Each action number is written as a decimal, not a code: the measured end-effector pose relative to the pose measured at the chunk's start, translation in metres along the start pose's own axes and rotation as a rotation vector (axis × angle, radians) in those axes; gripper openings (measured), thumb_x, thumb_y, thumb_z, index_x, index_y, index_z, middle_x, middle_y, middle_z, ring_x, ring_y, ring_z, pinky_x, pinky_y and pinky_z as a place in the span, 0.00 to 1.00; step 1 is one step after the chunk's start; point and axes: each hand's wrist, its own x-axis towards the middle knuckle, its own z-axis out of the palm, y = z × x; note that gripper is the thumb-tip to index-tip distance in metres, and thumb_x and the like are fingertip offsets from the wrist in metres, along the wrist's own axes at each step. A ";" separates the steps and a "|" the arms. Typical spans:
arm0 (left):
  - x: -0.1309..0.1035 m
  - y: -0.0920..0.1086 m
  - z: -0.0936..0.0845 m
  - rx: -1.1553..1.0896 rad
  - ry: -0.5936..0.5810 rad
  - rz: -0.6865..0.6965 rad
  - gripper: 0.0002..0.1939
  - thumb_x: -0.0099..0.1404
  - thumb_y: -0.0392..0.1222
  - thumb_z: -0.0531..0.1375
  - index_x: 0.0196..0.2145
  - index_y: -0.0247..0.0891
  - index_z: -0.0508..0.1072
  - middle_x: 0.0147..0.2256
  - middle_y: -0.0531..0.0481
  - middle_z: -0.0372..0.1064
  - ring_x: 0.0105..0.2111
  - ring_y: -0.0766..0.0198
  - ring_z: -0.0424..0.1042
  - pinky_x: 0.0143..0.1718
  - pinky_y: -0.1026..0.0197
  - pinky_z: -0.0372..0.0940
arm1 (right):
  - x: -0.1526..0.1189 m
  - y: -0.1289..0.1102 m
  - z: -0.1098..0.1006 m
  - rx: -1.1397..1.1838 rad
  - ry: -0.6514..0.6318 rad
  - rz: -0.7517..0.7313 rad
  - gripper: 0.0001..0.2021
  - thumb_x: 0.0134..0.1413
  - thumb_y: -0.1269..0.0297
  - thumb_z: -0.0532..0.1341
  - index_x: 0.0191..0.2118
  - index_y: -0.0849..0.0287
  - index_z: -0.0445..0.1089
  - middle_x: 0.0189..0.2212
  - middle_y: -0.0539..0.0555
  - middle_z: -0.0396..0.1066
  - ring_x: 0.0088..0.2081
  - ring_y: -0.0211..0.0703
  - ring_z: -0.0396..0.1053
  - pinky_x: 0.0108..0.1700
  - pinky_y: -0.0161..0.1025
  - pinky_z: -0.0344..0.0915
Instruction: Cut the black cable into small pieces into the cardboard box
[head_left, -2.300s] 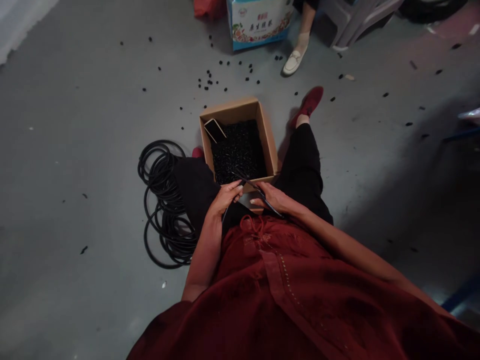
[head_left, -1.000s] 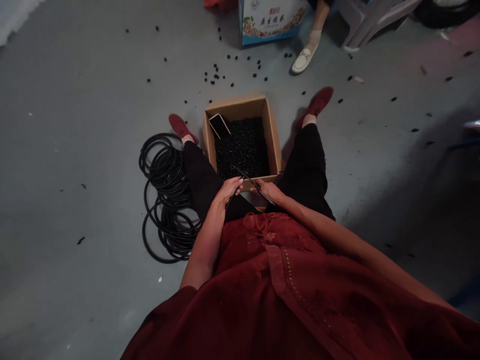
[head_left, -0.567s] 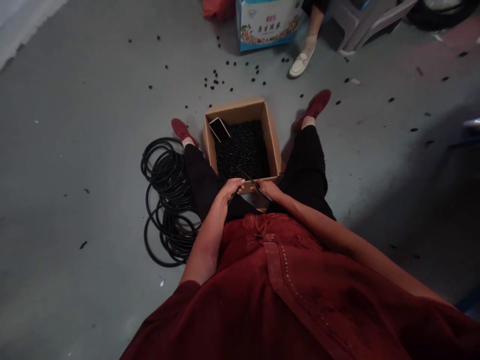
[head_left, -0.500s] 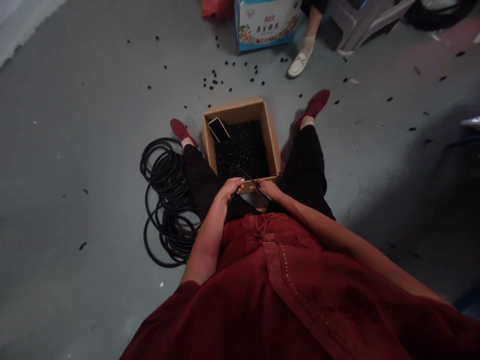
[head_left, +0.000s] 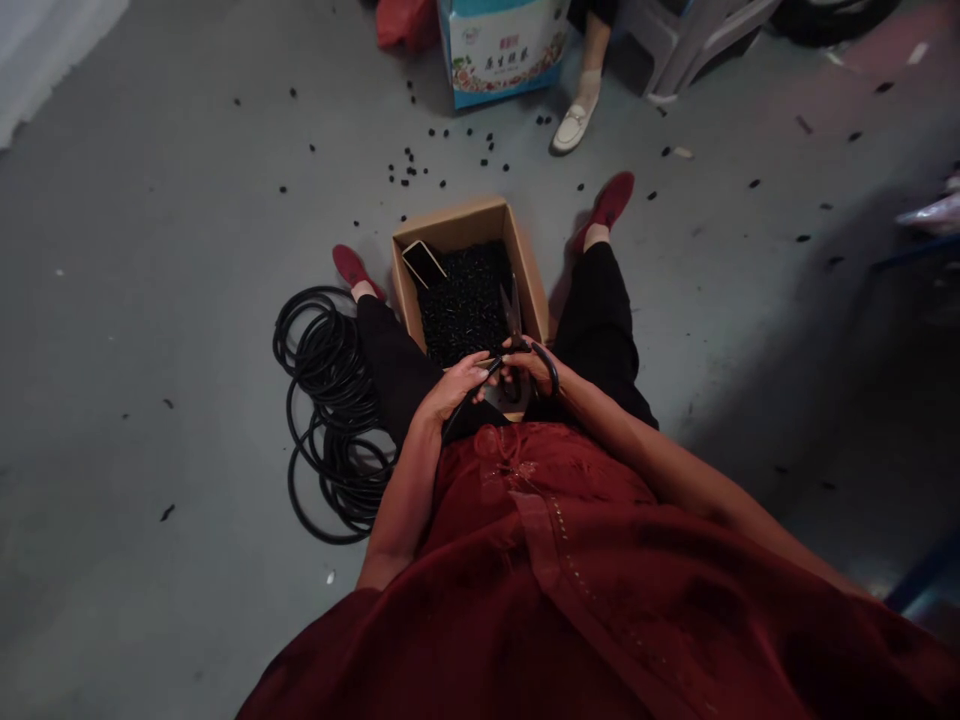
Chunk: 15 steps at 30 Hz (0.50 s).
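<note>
Between my legs stands a cardboard box [head_left: 531, 275] holding many small black pieces [head_left: 465, 305] and a dark rectangular object with a light edge [head_left: 424, 265]. At the box's near edge my left hand [head_left: 459, 384] pinches a black hose [head_left: 491, 368]. My right hand [head_left: 531, 368] touches it on the right, closed on scissors [head_left: 513, 310] whose blades point away over the box, slightly apart. A black handle loop shows over the back of that hand. The coiled black hose [head_left: 330, 370] lies on the floor by my left leg.
Small black pieces lie scattered on the grey floor [head_left: 187, 330]. Beyond the box are a blue and white carton [head_left: 506, 55], a red bag [head_left: 405, 25], another person's white shoe [head_left: 574, 124] and a grey plastic stool [head_left: 675, 45].
The scissors have swung round in my right hand, so their blades now point forward over the box. Both hands have come together at the hose. The whole view has shifted slightly.
</note>
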 end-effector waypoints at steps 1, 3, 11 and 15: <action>0.000 0.000 0.002 0.013 0.000 0.003 0.38 0.59 0.45 0.63 0.62 0.29 0.54 0.34 0.48 0.71 0.21 0.73 0.64 0.21 0.67 0.54 | -0.001 -0.002 0.002 0.036 -0.009 -0.011 0.23 0.41 0.57 0.66 0.42 0.54 0.57 0.22 0.44 0.66 0.25 0.38 0.67 0.30 0.38 0.68; 0.001 0.001 0.006 0.024 0.004 0.002 0.39 0.60 0.45 0.63 0.63 0.29 0.54 0.36 0.47 0.72 0.22 0.73 0.64 0.20 0.68 0.53 | -0.003 -0.004 0.004 0.084 -0.016 -0.032 0.24 0.37 0.60 0.67 0.42 0.54 0.59 0.22 0.43 0.66 0.23 0.37 0.66 0.27 0.36 0.66; -0.006 0.006 0.011 0.211 0.011 -0.069 0.25 0.64 0.46 0.58 0.57 0.33 0.66 0.35 0.47 0.72 0.22 0.75 0.62 0.20 0.70 0.54 | -0.005 -0.012 -0.001 0.136 0.027 -0.089 0.25 0.34 0.62 0.65 0.43 0.53 0.58 0.28 0.44 0.68 0.24 0.35 0.65 0.29 0.36 0.65; -0.006 0.006 0.014 0.283 0.126 -0.023 0.20 0.64 0.41 0.57 0.52 0.33 0.71 0.32 0.50 0.69 0.20 0.76 0.58 0.19 0.70 0.51 | -0.005 -0.013 -0.004 0.080 0.055 -0.108 0.25 0.34 0.62 0.63 0.43 0.53 0.57 0.29 0.45 0.67 0.26 0.36 0.65 0.31 0.39 0.67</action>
